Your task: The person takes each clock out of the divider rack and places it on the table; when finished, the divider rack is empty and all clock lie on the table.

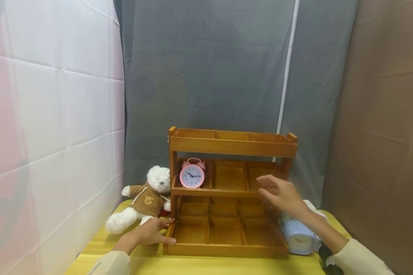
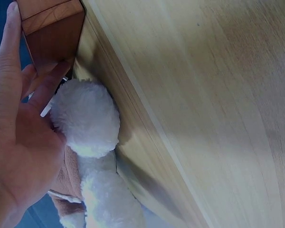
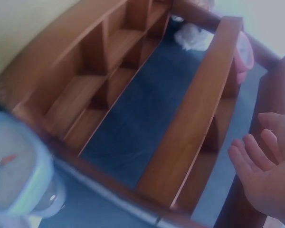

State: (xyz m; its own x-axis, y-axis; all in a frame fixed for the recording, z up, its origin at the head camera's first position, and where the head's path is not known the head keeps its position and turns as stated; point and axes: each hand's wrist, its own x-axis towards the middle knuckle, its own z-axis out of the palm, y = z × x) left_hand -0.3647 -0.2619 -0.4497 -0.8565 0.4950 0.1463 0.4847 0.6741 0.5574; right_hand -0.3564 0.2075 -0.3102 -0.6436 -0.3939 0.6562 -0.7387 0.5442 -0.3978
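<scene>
A three-tier wooden shelf (image 1: 227,250) with divided compartments stands on the table. My left hand (image 1: 150,232) holds its lower front left corner; thumb and fingers lie on either side of the wooden end (image 2: 54,35) in the left wrist view. My right hand (image 1: 283,194) hovers near the right end of the middle tier, fingers loosely bent, holding nothing; in the right wrist view the hand (image 3: 270,166) is beside the upper wood. A pink alarm clock (image 1: 192,176) stands upright in the middle tier's left compartment.
Left of the shelf sits a white teddy bear (image 1: 148,202) in a brown hoodie, close to my left hand. A light blue clock (image 1: 299,236) stands by the shelf's right side, with a black object (image 1: 327,259) near it. The table (image 1: 192,265) is yellow. Grey curtain (image 1: 206,76) hangs behind.
</scene>
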